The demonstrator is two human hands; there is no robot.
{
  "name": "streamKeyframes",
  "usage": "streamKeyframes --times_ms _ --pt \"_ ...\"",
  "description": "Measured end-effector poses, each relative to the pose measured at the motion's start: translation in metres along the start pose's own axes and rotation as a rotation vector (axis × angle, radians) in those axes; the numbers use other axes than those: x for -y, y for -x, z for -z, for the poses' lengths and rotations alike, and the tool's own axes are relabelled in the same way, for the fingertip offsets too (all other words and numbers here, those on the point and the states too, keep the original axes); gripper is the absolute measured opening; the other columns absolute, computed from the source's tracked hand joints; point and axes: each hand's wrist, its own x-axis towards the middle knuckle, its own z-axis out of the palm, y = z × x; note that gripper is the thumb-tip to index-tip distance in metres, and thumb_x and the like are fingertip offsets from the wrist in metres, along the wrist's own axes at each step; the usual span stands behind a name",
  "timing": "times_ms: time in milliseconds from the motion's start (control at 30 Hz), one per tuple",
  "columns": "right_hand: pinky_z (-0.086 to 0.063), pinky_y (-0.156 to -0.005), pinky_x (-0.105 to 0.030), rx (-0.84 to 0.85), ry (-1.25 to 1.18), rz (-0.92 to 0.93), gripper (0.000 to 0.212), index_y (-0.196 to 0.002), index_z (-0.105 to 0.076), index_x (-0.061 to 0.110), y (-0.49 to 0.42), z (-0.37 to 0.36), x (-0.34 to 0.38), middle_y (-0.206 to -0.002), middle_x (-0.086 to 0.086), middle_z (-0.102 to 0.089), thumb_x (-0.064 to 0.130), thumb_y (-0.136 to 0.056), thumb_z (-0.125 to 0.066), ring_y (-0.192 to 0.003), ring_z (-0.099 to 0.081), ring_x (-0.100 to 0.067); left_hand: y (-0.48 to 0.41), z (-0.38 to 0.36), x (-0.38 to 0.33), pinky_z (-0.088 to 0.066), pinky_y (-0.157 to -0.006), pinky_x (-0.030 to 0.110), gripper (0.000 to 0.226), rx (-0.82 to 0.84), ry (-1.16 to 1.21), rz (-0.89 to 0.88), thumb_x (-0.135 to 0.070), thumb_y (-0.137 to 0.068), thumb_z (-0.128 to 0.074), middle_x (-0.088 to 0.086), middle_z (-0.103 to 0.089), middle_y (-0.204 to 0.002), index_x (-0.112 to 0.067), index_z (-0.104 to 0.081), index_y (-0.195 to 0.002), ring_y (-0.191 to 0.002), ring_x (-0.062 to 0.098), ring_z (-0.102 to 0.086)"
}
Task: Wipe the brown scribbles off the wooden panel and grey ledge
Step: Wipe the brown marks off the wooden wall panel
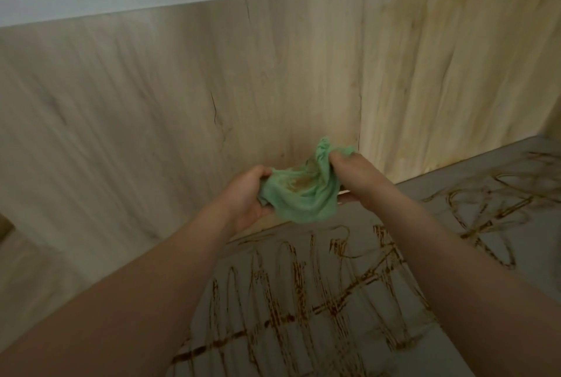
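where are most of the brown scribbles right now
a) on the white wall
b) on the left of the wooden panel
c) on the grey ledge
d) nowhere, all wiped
c: dense brown scribbles cover the grey ledge below the hands, while the wooden panel shows only a faint brownish smear at upper right and the wall has no scribbles.

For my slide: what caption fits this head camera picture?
Left hand and right hand hold a green cloth by the scribbled grey ledge.
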Motion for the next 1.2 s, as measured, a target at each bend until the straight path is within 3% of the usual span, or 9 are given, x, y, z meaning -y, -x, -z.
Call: streamKeyframes --times_ms 167,367,467,567,633,733,900,1067,1200 --pt "-0.06 -0.092 -0.039 0.325 0.424 0.35 0.017 -0.111 -0.075 0.02 0.0 -0.024 0.007 -0.104 0.002 -0.077 0.022 -0.101 -0.062 -0.098 -0.074 -0.018 0.002 0.002 -0.005 -0.057 -0.093 0.044 0.057 0.19 -0.144 -0.004 -0.057 -0.105 -0.043 0.013 -0.076 -0.115 -0.011 -0.071 -0.124 -0.107 0.027 -0.074" --pt "-0.059 -0.093 -0.044 0.144 -0.45 0.108 0.025 -0.118 -0.07 0.007 -0.002 0.001 -0.002 -0.115 -0.013 -0.072 0.015 -0.103 -0.052 -0.107 -0.071 -0.028 -0.018 0.019 -0.008 -0.062 -0.074 0.035 0.026 0.002 -0.062 -0.083 0.0 -0.101 -0.039 0.017 -0.069 -0.098 -0.003 -0.065 -0.1 -0.085 0.025 -0.07" --pt "-0.059 -0.089 -0.046 0.244 -0.616 -0.024 0.03 -0.126 -0.066 0.007 0.0 0.002 -0.004 -0.114 -0.013 -0.071 0.022 -0.105 -0.05 -0.107 -0.07 -0.029 -0.013 0.019 -0.015 -0.06 -0.072 0.034 0.026 0.036 -0.068 -0.065 -0.017 -0.105 -0.042 0.014 -0.064 -0.087 -0.008 -0.063 -0.093 -0.076 0.023 -0.067" --pt "-0.06 -0.092 -0.047 0.333 -0.689 -0.046 0.038 -0.135 -0.061 0.002 0.007 -0.008 0.014 -0.118 -0.017 -0.069 0.026 -0.107 -0.052 -0.108 -0.069 -0.031 0.001 0.012 -0.013 -0.058 -0.097 0.037 0.05 0.362 -0.42 -0.049 -0.056 -0.098 -0.052 0.008 -0.075 -0.116 -0.014 -0.065 -0.123 -0.109 0.023 -0.072" --pt "-0.062 -0.089 -0.046 0.339 -0.716 -0.001 0.04 -0.131 -0.062 0.0 0.008 -0.009 0.032 -0.111 -0.017 -0.07 0.031 -0.108 -0.05 -0.103 -0.07 -0.031 0.003 0.008 -0.008 -0.055 -0.104 0.041 0.06 0.487 -0.543 -0.023 -0.051 -0.09 -0.068 0.005 -0.071 -0.13 -0.018 -0.056 -0.139 -0.122 0.022 -0.067" --pt "-0.06 -0.093 -0.047 0.321 -0.597 0.05 0.052 -0.131 -0.064 0.002 0.002 0.001 0.048 -0.112 -0.016 -0.071 0.045 -0.107 -0.047 -0.104 -0.07 -0.031 -0.004 0.003 -0.013 -0.056 -0.097 0.043 0.038 0.366 -0.516 -0.082 -0.019 -0.097 -0.068 0.012 -0.073 -0.123 -0.008 -0.06 -0.133 -0.111 0.027 -0.072" --pt "-0.06 -0.091 -0.043 0.013 -0.011 0.015 0.055 -0.13 -0.06 0.009 -0.003 0.001 0.028 -0.115 -0.011 -0.071 0.056 -0.103 -0.049 -0.103 -0.07 -0.028 -0.001 0.002 -0.049 -0.057 -0.081 0.036 0.04 0.199 -0.13 -0.014 -0.021 -0.076 -0.05 0.015 -0.073 -0.1 -0.005 -0.071 -0.106 -0.083 0.028 -0.071" --pt "-0.052 -0.106 -0.047 0.657 -0.413 0.06 0.066 -0.145 -0.056 0.018 0.021 -0.02 -0.001 -0.136 -0.011 -0.067 0.064 -0.1 -0.043 -0.126 -0.064 -0.029 0.005 -0.004 -0.072 -0.062 -0.069 0.035 0.044 0.286 -0.034 0.07 -0.017 -0.072 -0.045 0.018 -0.07 -0.096 0.002 -0.065 -0.107 -0.078 0.031 -0.071" --pt "-0.059 -0.088 -0.034 0.512 -0.407 0.083 0.035 -0.127 -0.068 0.003 0.023 -0.033 0.0 -0.119 -0.017 -0.075 0.028 -0.103 -0.061 -0.107 -0.073 -0.028 -0.011 0.01 -0.072 -0.063 -0.069 0.033 0.026 0.094 -0.384 0.179 -0.012 -0.087 -0.041 0.016 -0.07 -0.085 -0.003 -0.064 -0.091 -0.07 0.026 -0.069"
